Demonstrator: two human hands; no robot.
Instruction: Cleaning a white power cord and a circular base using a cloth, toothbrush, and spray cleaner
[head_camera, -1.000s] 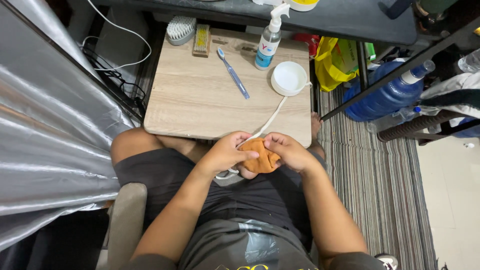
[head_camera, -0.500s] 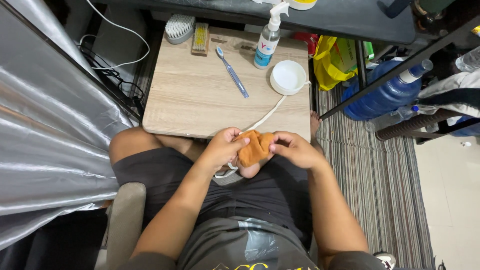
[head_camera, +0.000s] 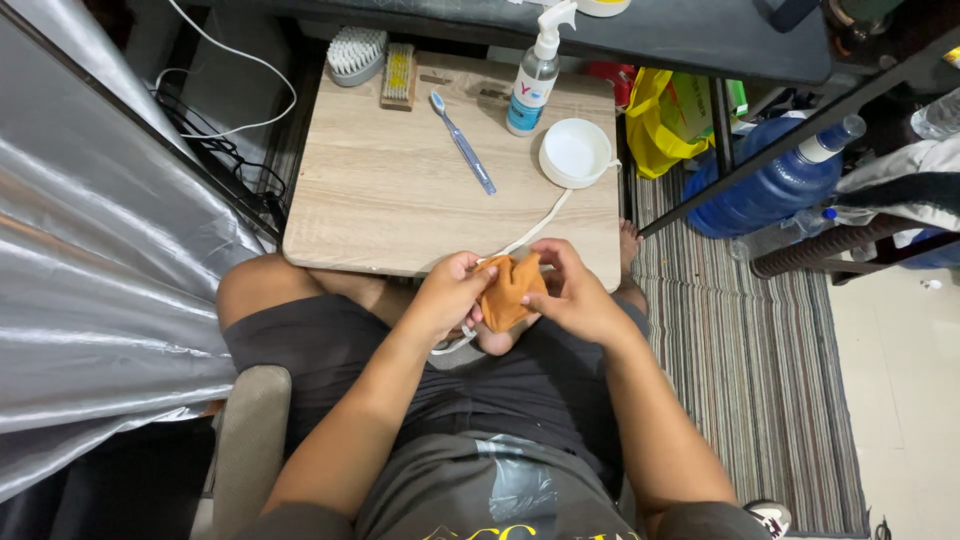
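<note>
Orange cloth bunched upright between left hand, right hand.

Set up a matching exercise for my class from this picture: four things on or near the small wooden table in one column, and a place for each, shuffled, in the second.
Things:
1. orange cloth
2. toothbrush
3. white bowl
4. blue water jug

Places:
A. on the floor, right of the table
B. held between the left hand and right hand, over the lap
C. on the table's right side, beside the spray bottle
D. lying slantwise near the middle of the table

Pairs: 1-B, 2-D, 3-C, 4-A
</note>
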